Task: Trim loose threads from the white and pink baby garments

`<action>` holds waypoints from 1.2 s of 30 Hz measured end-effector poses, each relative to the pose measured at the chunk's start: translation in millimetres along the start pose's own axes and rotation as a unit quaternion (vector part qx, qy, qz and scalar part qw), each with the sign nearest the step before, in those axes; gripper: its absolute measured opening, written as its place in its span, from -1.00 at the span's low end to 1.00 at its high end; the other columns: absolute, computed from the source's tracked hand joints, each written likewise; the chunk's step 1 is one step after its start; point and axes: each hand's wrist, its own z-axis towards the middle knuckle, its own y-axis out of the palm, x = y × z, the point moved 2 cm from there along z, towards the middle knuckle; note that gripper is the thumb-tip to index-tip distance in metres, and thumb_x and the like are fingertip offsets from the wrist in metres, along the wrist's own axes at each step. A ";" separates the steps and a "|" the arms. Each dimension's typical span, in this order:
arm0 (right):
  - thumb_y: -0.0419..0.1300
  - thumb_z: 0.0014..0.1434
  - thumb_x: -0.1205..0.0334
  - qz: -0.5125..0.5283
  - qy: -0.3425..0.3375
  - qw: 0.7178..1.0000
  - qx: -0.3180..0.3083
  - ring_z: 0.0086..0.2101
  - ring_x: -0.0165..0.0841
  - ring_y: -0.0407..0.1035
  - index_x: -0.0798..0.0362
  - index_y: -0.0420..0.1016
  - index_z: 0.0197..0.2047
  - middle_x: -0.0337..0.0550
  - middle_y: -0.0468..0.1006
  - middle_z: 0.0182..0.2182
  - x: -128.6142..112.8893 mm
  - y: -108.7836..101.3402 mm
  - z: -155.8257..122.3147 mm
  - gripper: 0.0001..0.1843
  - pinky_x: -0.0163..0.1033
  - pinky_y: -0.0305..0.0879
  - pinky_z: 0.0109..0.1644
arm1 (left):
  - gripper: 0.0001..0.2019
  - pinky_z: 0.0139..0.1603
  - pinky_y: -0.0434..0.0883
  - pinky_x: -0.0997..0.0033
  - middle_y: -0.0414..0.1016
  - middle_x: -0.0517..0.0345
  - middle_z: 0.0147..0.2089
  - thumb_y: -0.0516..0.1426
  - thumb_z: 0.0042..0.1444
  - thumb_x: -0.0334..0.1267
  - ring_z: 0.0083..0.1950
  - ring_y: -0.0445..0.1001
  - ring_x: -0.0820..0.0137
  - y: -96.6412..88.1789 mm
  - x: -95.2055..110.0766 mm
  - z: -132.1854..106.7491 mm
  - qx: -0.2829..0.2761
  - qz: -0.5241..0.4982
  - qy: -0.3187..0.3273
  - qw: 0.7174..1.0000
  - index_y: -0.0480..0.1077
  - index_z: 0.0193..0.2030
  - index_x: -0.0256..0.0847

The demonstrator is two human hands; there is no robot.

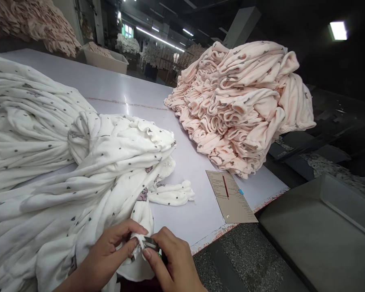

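A large heap of white fleecy cloth [109, 170] with small dark spots and grey-purple figures covers the left of the table and hangs toward me. At its near end my left hand [109, 251] pinches a gathered edge of this white cloth between thumb and fingers. Close beside it, my right hand [172, 259] is closed around small dark metal thread snips [151, 243]. The blades point left and meet the pinched cloth edge. Most of the snips' body is hidden inside my right hand.
A tall pile of pink spotted cloth [240, 105] sits on the white table [197, 227] at right. Nearer lies a brown card [234, 207] with a dark red pencil [225, 186]. A grey bin [319, 227] stands past the table's right edge. More bins and cloth heaps fill the background.
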 end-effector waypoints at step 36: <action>0.19 0.16 0.11 0.103 -0.034 0.990 0.094 -0.37 -0.36 0.25 0.06 0.33 -0.24 -0.17 0.33 -0.32 11.9 6.0 5.2 -0.79 -0.32 0.08 -0.35 | -0.82 -0.06 0.26 0.53 0.38 0.16 -0.11 0.05 0.16 -0.27 -0.09 0.39 0.38 6.7 11.1 -0.3 0.100 0.118 0.113 0.982 0.49 -0.24 -0.05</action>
